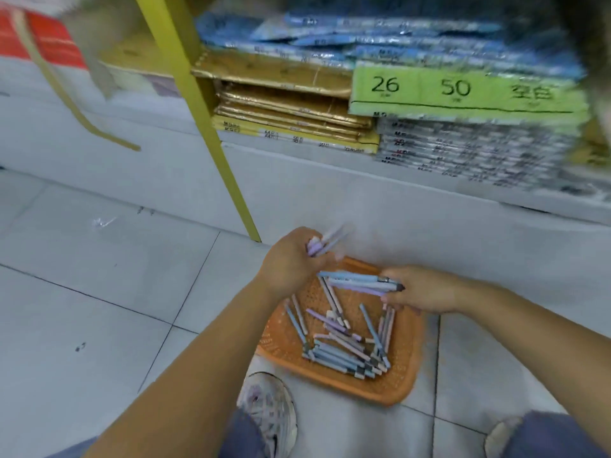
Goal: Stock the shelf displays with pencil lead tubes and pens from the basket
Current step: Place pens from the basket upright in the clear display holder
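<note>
We are gathering pens from the orange basket on the floor tiles
Our left hand is clutching a blurred bundle — stockpiling for one trip, we judge — while our right hand is pinching a small sheaf just over the basket (a loose heap is lying inside)

Pens in basket before shelf
</note>
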A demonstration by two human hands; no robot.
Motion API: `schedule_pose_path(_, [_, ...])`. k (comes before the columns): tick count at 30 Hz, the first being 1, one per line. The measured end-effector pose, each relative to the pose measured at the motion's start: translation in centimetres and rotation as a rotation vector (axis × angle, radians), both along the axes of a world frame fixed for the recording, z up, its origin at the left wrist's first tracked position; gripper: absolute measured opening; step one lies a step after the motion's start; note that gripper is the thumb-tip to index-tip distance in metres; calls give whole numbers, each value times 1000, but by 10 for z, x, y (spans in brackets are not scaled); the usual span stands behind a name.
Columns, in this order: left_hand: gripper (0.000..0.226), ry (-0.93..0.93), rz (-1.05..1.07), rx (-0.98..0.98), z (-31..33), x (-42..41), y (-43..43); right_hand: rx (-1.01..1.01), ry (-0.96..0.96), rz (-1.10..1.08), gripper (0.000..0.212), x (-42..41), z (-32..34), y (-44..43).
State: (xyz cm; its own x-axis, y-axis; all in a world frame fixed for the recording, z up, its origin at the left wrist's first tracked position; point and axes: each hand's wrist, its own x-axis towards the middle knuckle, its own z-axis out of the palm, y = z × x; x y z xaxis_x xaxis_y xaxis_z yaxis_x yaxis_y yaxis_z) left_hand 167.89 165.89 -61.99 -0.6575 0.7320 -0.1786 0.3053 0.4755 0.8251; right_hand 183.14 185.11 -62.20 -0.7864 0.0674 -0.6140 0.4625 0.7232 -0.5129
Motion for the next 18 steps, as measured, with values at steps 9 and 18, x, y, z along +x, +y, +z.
schedule_pose_path(9, [42, -43, -516, -206, 146, 25, 17, 134, 150, 150, 10, 14, 172, -1])
schedule_pose_path(18, [14, -52, -529, -142, 221, 48, 31, 140, 325, 31, 8, 32, 234, 8])
